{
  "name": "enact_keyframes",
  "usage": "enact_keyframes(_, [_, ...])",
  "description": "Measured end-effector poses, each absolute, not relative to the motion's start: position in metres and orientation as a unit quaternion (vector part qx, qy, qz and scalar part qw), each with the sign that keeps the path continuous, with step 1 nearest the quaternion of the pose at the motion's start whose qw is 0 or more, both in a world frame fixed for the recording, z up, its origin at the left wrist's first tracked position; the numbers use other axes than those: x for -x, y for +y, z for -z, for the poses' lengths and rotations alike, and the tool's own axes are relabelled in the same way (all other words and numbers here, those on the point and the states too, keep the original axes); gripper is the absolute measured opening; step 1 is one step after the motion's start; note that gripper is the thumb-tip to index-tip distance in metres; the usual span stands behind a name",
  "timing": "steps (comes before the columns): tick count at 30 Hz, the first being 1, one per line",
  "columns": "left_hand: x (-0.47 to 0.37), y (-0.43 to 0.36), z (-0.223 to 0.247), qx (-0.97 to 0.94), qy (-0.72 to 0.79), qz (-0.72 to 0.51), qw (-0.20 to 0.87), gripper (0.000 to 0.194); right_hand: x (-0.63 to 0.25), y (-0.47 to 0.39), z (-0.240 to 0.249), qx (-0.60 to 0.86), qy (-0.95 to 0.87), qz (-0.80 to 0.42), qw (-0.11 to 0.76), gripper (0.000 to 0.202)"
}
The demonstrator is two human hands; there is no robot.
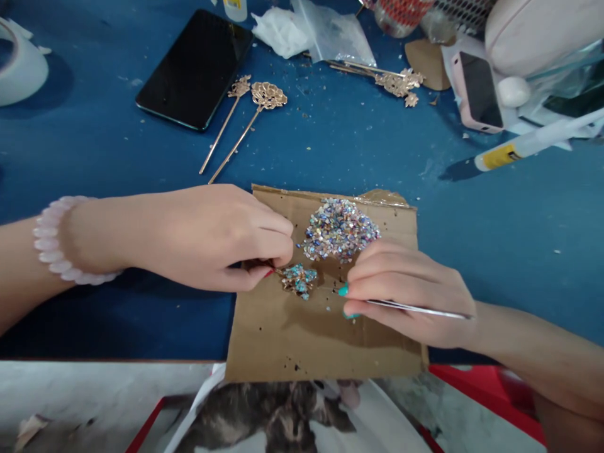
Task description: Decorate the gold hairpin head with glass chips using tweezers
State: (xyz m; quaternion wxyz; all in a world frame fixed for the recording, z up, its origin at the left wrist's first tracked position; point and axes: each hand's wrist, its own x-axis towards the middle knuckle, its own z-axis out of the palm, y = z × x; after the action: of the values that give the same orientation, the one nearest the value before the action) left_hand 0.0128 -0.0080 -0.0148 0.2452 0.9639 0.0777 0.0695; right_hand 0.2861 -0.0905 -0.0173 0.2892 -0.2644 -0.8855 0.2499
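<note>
My left hand (221, 242), closed in a pinch, grips a gold hairpin by its stem near the ornament. The hairpin's head (299, 280), dotted with turquoise and pale bits, points right over a piece of cardboard (325, 346). Between the fingers of my right hand (406, 292) is a pair of thin metal tweezers (419, 309), shut in a pinch; their tips reach left toward the hairpin's head, apart from it. Whether the tips hold a bit is too small to tell. Above both lies a heap of shiny multicoloured chips (340, 229) on the cardboard.
Two bare gold hairpins (268, 95) lie beside a black tablet or phone (195, 69). More gold hairpins (399, 83) rest near a plastic bag (337, 34). A glue pen (504, 156) and a pink-edged device (479, 91) are at right; a tape roll (23, 69) stands at left.
</note>
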Motion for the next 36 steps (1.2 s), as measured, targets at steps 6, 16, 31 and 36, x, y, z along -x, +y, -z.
enact_keyframes(6, [-0.014,-0.008,0.017,-0.965,0.074,-0.067,0.244,0.017,-0.283,-0.089,0.017,0.269,-0.883,-0.261,0.283,0.004])
enact_keyframes(16, [-0.013,-0.008,0.019,-0.97,0.063,-0.071,0.225,0.014,-0.281,-0.089,0.009,0.282,-0.872,-0.304,0.26,0.004])
enact_keyframes(31, [-0.014,-0.008,0.018,-0.971,0.066,-0.074,0.219,0.014,-0.28,-0.088,0.003,0.269,-0.876,-0.315,0.248,0.004])
enact_keyframes(36, [-0.014,-0.007,0.021,-0.974,0.063,-0.093,0.197,0.022,-0.281,-0.088,0.003,0.276,-0.875,-0.312,0.246,0.002])
